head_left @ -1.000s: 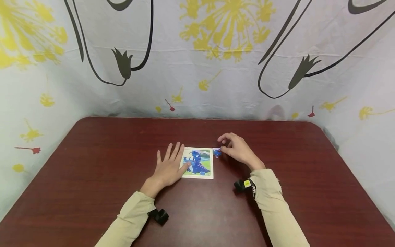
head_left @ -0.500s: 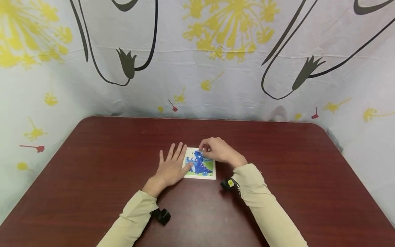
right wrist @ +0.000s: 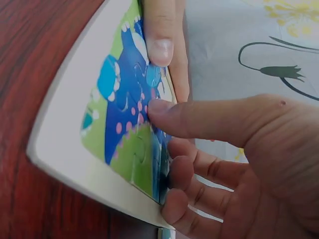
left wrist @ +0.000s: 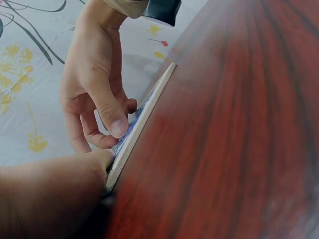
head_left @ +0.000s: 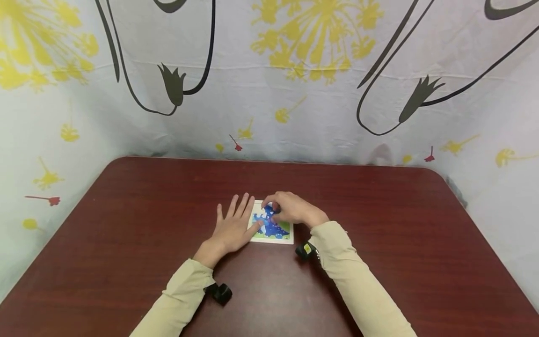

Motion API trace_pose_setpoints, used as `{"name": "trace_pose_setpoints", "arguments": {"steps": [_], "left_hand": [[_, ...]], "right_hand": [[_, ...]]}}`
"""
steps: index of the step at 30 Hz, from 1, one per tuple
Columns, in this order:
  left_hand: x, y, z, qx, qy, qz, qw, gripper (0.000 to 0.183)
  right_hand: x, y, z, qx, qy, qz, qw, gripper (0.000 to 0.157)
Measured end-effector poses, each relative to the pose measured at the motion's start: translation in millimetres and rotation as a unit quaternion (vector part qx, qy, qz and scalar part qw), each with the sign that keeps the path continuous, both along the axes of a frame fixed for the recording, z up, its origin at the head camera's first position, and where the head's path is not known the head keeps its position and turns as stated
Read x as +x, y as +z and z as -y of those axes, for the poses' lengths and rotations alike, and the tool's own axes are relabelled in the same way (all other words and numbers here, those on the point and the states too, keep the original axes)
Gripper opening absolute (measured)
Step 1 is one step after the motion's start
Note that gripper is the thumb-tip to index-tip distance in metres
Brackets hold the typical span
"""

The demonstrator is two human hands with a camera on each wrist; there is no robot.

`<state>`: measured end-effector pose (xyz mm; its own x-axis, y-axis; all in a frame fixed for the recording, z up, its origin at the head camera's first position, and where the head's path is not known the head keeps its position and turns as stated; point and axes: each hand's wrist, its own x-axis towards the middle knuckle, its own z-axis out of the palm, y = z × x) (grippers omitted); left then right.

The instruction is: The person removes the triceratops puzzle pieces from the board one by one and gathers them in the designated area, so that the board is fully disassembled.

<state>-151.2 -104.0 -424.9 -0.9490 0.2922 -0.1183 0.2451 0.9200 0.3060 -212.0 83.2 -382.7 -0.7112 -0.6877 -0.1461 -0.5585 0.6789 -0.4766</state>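
A square puzzle (head_left: 269,230) with a white frame and a blue dinosaur picture lies flat on the table. My left hand (head_left: 231,230) spreads over its left side, fingers straight and the thumb across the picture. From the right, my right hand (head_left: 291,208) reaches over the upper part. Its thumb (right wrist: 169,115) lies on the dinosaur's pink-spotted body, and the other fingers bend loosely around the far edge. Nothing shows between that thumb and fingers in the left wrist view. At the bottom of the right wrist view, a bit of a small blue-green piece (right wrist: 167,233) appears beside the frame.
The dark red wooden table (head_left: 168,201) has rounded far corners. Behind it hangs a pale cloth (head_left: 236,93) with yellow and grey flower prints. Small black cameras (head_left: 222,294) sit at both wrists.
My right hand has moved left, from a loose puzzle piece right of the frame onto the picture. That piece is now out of sight in the head view. My left hand stays in place.
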Motion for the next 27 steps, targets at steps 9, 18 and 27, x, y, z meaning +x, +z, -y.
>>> {"name": "trace_pose_setpoints", "arguments": {"steps": [9,18,27], "left_hand": [[-0.4,-1.1,1.1,0.002,0.0,0.002,1.0,0.073],[-0.5,1.8,0.8,-0.002,0.003,0.001,1.0,0.073],[1.5,-0.6,0.6,-0.005,0.002,-0.008,1.0,0.073]], "right_hand": [[1.4,0.1,0.3,-0.001,-0.039,0.02,0.999,0.034],[2.2,0.5,-0.1,0.002,-0.031,0.025,0.999,0.036],[9.1,0.4,0.1,-0.006,-0.032,-0.016,0.999,0.048]]}}
